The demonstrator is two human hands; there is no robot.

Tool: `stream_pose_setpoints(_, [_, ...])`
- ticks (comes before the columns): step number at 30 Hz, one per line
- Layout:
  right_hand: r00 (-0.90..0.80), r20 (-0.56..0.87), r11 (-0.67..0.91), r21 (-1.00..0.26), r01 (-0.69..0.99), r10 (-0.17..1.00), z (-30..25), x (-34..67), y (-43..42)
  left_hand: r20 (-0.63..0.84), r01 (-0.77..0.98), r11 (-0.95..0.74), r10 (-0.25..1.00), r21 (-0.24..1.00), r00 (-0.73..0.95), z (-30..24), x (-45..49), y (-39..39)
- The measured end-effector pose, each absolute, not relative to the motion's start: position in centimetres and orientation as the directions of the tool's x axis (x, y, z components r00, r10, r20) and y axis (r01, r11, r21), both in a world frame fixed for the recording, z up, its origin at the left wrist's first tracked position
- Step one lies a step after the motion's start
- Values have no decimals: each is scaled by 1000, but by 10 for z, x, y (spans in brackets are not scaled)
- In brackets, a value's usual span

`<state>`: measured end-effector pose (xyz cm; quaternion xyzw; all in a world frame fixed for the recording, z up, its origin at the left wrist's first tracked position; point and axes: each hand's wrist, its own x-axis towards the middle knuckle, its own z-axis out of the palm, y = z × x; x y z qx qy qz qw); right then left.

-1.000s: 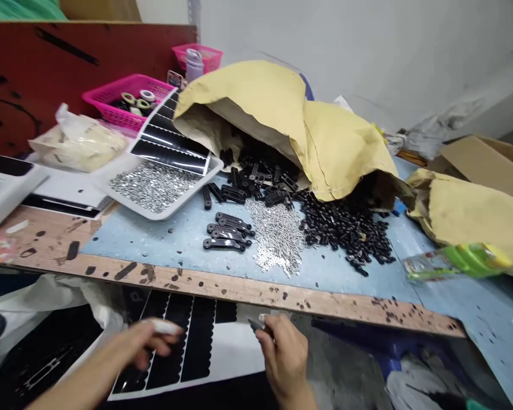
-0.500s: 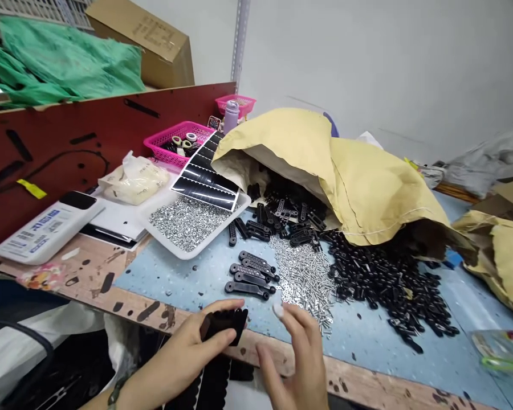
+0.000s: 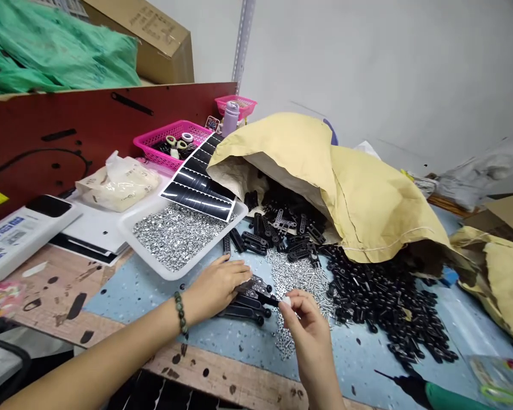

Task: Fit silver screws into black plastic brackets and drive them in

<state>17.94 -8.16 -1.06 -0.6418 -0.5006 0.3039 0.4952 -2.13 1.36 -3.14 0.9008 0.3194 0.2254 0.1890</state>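
Note:
My left hand (image 3: 216, 287), a bead bracelet on its wrist, lies over a small row of black slotted bars (image 3: 252, 302) on the blue mat, fingers curled on them. My right hand (image 3: 305, 324) is just right of the bars with thumb and fingers pinched together at the edge of a heap of small silver screws (image 3: 297, 279); what it pinches is too small to name. Behind lie more black bars (image 3: 282, 228) and a spread of small black parts (image 3: 389, 296) spilling from a yellow paper sack (image 3: 346, 176).
A white tray of silver nuts (image 3: 175, 236) with black strip sheets stands to the left. Pink baskets (image 3: 171, 139), a plastic bag, a white device (image 3: 17, 233) and a red board lie beyond. A green-handled tool (image 3: 436, 393) is at lower right. Another sack (image 3: 500, 273) sits at the right.
My hands rose from below the table edge to the mat. The left hand held a black stack half a second ago; it now rests on the row of bars. The right hand closed into a pinch.

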Motion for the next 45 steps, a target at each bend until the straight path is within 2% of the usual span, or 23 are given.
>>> stream_pose_setpoints(3, [319, 4, -72, -971, 226, 948, -18, 178, -78, 276, 468, -746, 630, 474, 726, -35, -25, 9])
stream_pose_setpoints(7, [260, -116, -144, -985, 94, 959, -23, 168, -71, 376, 474, -750, 649, 461, 661, -29, -47, -11])
stream_pose_setpoints(9, [212, -155, -175, -981, 80, 965, -25, 163, -65, 402, 493, -743, 663, 453, 631, -25, -59, -23])
stream_pose_setpoints(13, [117, -207, -221, -968, 117, 971, -28, 154, -57, 372, 515, -770, 635, 378, 677, -27, -71, -45])
stream_pose_setpoints(21, [67, -53, -73, -937, 343, 996, -27, 148, -49, 387, 524, -779, 626, 344, 677, -35, -73, -52])
stream_pose_setpoints(28, [50, -128, -137, -941, 309, 991, -26, 151, -49, 361, 537, -749, 659, 388, 660, -33, -72, -53])
stream_pose_setpoints(34, [79, -70, -95, -918, 386, 994, -23, 147, -49, 362, 542, -746, 663, 387, 655, -32, -73, -55])
stream_pose_setpoints(45, [60, -54, -77, -858, 508, 997, -26, 144, -51, 343, 537, -734, 674, 416, 654, -27, -64, -51])
